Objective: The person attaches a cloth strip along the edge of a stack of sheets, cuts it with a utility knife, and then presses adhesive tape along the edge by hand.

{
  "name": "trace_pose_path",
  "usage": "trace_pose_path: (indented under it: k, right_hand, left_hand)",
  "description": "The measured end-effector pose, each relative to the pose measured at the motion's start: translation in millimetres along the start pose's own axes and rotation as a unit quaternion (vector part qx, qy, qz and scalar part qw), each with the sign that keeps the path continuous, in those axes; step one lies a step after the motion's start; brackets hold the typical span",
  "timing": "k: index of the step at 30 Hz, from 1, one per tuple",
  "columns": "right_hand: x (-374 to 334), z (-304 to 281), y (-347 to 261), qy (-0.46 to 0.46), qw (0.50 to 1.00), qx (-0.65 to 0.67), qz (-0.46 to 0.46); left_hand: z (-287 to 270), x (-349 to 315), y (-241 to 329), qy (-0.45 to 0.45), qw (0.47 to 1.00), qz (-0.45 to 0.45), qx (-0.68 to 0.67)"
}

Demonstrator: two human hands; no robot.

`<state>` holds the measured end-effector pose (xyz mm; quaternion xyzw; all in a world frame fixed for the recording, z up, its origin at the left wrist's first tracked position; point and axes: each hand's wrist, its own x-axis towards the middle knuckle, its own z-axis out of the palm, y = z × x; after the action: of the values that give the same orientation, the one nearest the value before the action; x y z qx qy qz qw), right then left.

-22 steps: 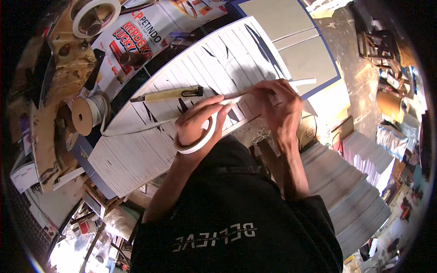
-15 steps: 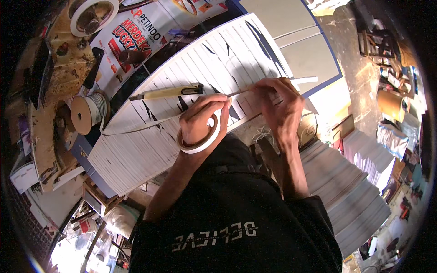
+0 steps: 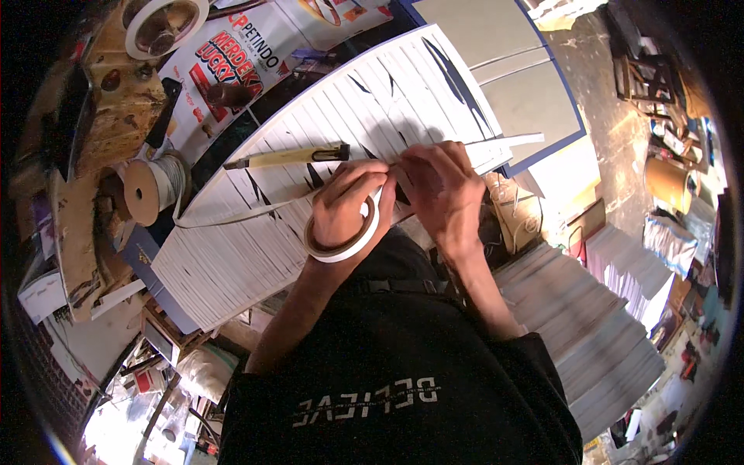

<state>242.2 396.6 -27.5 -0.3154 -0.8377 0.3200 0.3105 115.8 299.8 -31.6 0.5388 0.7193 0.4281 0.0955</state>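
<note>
My left hand (image 3: 341,192) is closed, its thumb and fingertips pinching a thin pale ribbon (image 3: 260,214). A roll of white tape (image 3: 343,254) hangs around that hand, near the wrist. My right hand (image 3: 448,194) is closed at the same spot, its fingertips almost touching the left ones. The ribbon between them is mostly hidden by the fingers. The ribbon runs back left to a spool (image 3: 145,192). Under both hands lies a long row of white paper blocks (image 3: 310,116) with dark gaps. A yellowish cutter knife (image 3: 291,157) rests on the row, just beyond my left hand.
Another tape roll (image 3: 167,29) sits at the far left by a printed plastic sheet (image 3: 240,50). Blue-edged grey boards (image 3: 511,77) lie at the far right of the row. A white strip (image 3: 508,142) sticks out there. Stacked sheets (image 3: 566,318) stand at my right.
My right hand has moved left and slightly nearer to me, closing up to my left fingertips. The stretch of ribbon seen between the hands is now covered. My left hand has hardly moved.
</note>
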Motion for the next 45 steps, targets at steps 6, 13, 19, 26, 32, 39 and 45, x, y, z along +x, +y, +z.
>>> trace_pose_path:
  k: [6,13,19,26,32,39,45]
  right_hand:
    - [2,-27,26,0.029,0.994,-0.017,0.103]
    - [-1,-31,28,0.033,0.991,-0.012,0.129]
    - [2,-33,26,0.017,0.991,-0.010,0.131]
    - [1,-28,24,0.041,0.993,0.002,0.115]
    - [-2,1,-5,-0.009,0.999,-0.032,-0.014]
    - [-4,-10,7,-0.001,0.998,0.001,0.057]
    - [1,-16,11,0.006,0.997,-0.023,0.078]
  left_hand:
    - [-10,-17,-4,0.029,0.998,-0.010,-0.049]
    - [-7,-12,0,0.009,0.996,-0.056,-0.063]
    - [-2,-10,0,0.037,0.998,-0.035,-0.046]
    - [-2,-8,-1,0.041,0.999,-0.003,-0.002]
    - [-2,-16,-1,0.034,0.999,-0.016,0.002]
    - [-19,-33,4,0.079,0.996,-0.051,-0.008]
    - [-17,-28,1,0.046,0.991,-0.113,-0.051]
